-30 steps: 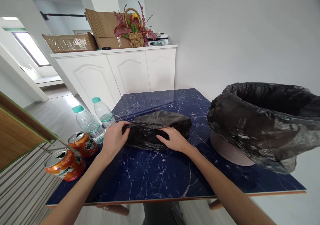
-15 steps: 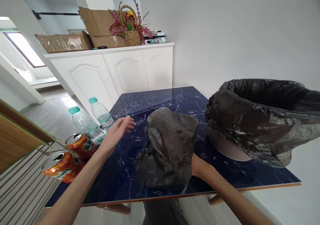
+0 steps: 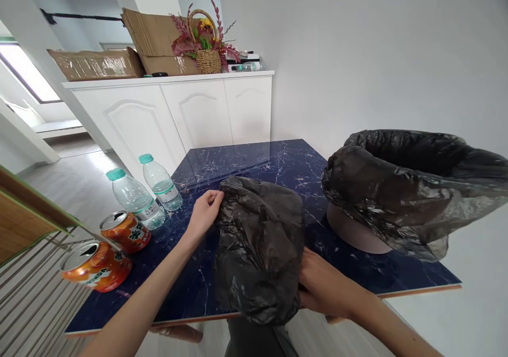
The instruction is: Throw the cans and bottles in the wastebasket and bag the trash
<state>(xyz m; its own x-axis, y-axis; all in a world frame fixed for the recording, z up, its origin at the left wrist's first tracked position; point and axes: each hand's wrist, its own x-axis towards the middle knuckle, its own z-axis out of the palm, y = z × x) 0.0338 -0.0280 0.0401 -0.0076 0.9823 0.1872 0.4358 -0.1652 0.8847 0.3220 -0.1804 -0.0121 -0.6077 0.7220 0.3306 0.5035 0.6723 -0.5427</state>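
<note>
A crumpled black plastic bag (image 3: 260,240) hangs over the near part of the dark blue marbled table (image 3: 246,161), its lower end reaching the front edge. My left hand (image 3: 206,209) pinches the bag's upper left corner, fingers closed. At the bag's right side, my right hand (image 3: 317,283) is closed on it, with the fingertips partly hidden behind the plastic. To the right stands a bin (image 3: 353,230) lined with another black bag (image 3: 397,188), which is folded over its rim.
Two clear bottles with teal caps (image 3: 135,198) (image 3: 161,182) and two orange cans (image 3: 97,267) (image 3: 127,232) stand at the table's left edge. Behind is a white cabinet (image 3: 198,108) with cardboard boxes (image 3: 97,64) and a flower basket (image 3: 208,61).
My left hand has moved right from open air and closed on the bag's corner. The bag has spread lower toward the front edge, and my right hand now shows more at its side.
</note>
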